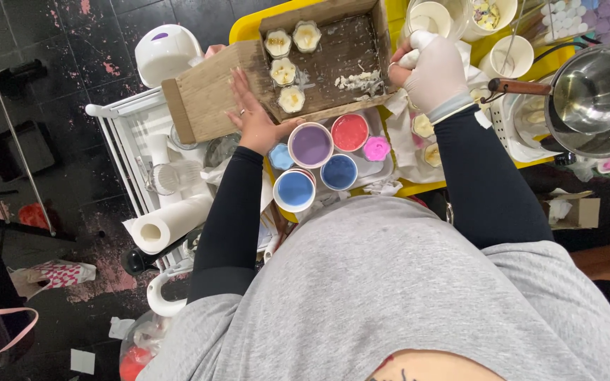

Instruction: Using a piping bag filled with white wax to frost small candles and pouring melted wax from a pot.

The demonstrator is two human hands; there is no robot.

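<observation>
the floor (72, 42) is dark tile, scuffed with pink and red blotches. a yellow table (245, 28) stands at the top of the view, a white wire cart (118, 134) beside it. a black metal frame (8, 127), perhaps a chair, stands at left. scraps of white paper (82, 360) lie below.

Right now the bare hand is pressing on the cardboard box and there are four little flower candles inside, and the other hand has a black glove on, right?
Almost. In the head view the left hand is bare and rests on the cardboard box, with four small flower candles inside. But the glove on the right hand is white, not black.
</observation>
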